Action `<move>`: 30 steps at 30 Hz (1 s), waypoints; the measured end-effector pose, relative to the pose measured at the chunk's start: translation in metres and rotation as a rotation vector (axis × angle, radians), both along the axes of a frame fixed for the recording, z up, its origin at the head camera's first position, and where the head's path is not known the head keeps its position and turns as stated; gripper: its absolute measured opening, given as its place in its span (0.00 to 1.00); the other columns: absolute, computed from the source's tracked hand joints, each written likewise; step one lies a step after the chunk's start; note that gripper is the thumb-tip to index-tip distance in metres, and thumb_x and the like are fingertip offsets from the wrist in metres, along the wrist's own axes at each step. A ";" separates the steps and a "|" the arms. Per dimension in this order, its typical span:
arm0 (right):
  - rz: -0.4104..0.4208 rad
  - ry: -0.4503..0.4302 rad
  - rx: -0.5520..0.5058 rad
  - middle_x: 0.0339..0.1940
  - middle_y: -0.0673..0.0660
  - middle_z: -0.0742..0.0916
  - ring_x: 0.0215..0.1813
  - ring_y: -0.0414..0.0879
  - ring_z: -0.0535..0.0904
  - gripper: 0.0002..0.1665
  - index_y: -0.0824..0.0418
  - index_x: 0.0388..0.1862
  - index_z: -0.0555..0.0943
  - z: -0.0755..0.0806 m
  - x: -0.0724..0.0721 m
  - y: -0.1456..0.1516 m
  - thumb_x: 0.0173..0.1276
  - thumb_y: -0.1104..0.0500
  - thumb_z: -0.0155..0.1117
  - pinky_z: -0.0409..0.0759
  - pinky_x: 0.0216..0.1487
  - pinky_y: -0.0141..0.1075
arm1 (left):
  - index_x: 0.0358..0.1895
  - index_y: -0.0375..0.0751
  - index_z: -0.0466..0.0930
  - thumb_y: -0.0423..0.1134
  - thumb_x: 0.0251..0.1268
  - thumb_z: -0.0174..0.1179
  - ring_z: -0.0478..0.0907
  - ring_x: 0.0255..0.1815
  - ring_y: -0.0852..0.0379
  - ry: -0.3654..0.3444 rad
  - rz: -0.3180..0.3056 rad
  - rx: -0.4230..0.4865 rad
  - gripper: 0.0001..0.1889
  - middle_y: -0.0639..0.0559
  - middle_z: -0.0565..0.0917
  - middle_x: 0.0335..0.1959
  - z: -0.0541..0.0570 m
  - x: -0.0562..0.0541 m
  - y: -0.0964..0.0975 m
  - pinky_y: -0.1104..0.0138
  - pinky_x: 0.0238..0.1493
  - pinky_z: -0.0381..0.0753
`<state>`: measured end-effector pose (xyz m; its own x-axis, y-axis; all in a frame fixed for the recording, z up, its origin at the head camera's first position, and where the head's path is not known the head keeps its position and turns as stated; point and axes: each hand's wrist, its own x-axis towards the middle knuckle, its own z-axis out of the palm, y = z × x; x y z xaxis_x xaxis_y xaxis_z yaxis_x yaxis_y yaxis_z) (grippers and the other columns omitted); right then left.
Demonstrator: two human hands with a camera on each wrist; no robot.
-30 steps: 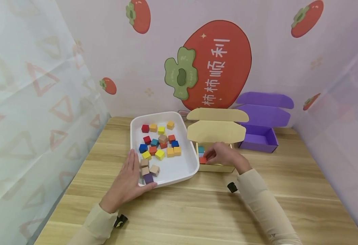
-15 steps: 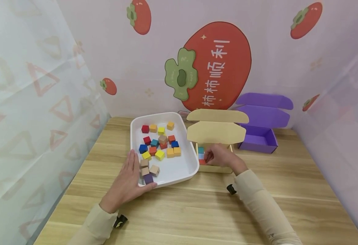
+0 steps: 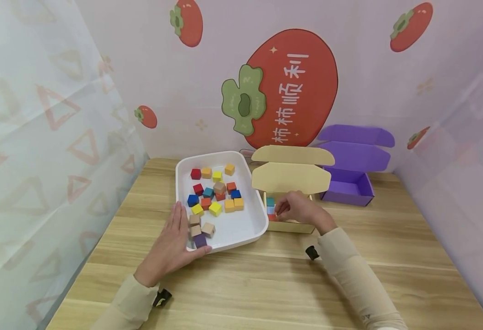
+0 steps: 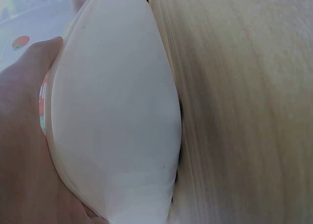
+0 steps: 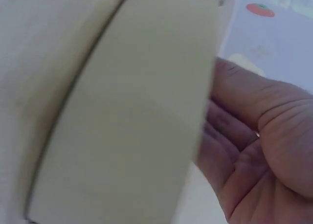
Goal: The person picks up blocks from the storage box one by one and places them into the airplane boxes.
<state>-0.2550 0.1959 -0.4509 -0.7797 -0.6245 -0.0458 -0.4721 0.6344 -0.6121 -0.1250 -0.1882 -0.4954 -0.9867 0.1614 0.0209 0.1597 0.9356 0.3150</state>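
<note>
Moved: the red block (image 3: 271,217) seems to sit lower than one second ago; the right hand (image 3: 297,210) has shifted slightly, the left hand (image 3: 169,243) stayed.
Block row: red nearest, then the light-blue block (image 3: 270,209), the teal block (image 3: 270,201) farthest, along the left inside of the yellow box (image 3: 291,227).
Right grip: fingers curled beside the red block; cannot tell whether they pinch anything.
Left grip: straight fingers along the left rim of the white tray (image 3: 233,229), thumb apart at the near rim.
Squaring the row: best nudged gently, I judge, without bowing the thin wall.
Materials: folded card; smooth, round-cornered tray, probably plastic; wood-grain desk (image 3: 262,279).
</note>
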 end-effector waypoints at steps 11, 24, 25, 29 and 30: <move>-0.010 0.099 0.009 0.45 0.57 0.94 0.46 0.46 0.91 0.15 0.62 0.50 0.91 0.047 0.028 -0.066 0.65 0.60 0.80 0.91 0.51 0.40 | 0.85 0.28 0.38 0.84 0.56 0.56 0.38 0.89 0.31 0.013 -0.004 0.001 0.72 0.33 0.36 0.89 0.002 -0.001 -0.001 0.37 0.83 0.55; 0.104 0.119 0.045 0.47 0.57 0.94 0.45 0.46 0.90 0.19 0.63 0.53 0.90 -0.002 0.047 -0.161 0.67 0.55 0.79 0.89 0.51 0.31 | 0.85 0.28 0.40 0.83 0.57 0.55 0.39 0.89 0.32 0.035 -0.007 -0.023 0.71 0.33 0.37 0.89 0.001 -0.001 -0.001 0.37 0.82 0.58; 0.102 0.125 0.049 0.45 0.56 0.94 0.43 0.44 0.89 0.19 0.63 0.53 0.91 -0.007 0.047 -0.165 0.67 0.55 0.79 0.88 0.49 0.29 | 0.85 0.28 0.40 0.83 0.57 0.55 0.39 0.89 0.32 0.039 -0.010 -0.027 0.71 0.33 0.37 0.89 0.000 0.000 -0.001 0.38 0.82 0.58; 0.086 0.118 0.052 0.35 0.51 0.93 0.33 0.39 0.82 0.16 0.60 0.50 0.92 -0.019 0.047 -0.177 0.66 0.54 0.80 0.83 0.38 0.24 | 0.85 0.27 0.41 0.83 0.58 0.55 0.39 0.89 0.32 0.049 -0.021 -0.031 0.70 0.32 0.37 0.89 0.001 0.000 0.000 0.38 0.82 0.58; 0.081 0.113 0.052 0.32 0.50 0.92 0.31 0.38 0.81 0.15 0.60 0.49 0.92 -0.020 0.046 -0.179 0.66 0.55 0.80 0.81 0.35 0.23 | 0.85 0.27 0.41 0.83 0.58 0.55 0.39 0.89 0.32 0.048 -0.020 -0.030 0.70 0.32 0.37 0.89 0.001 0.001 0.001 0.38 0.82 0.58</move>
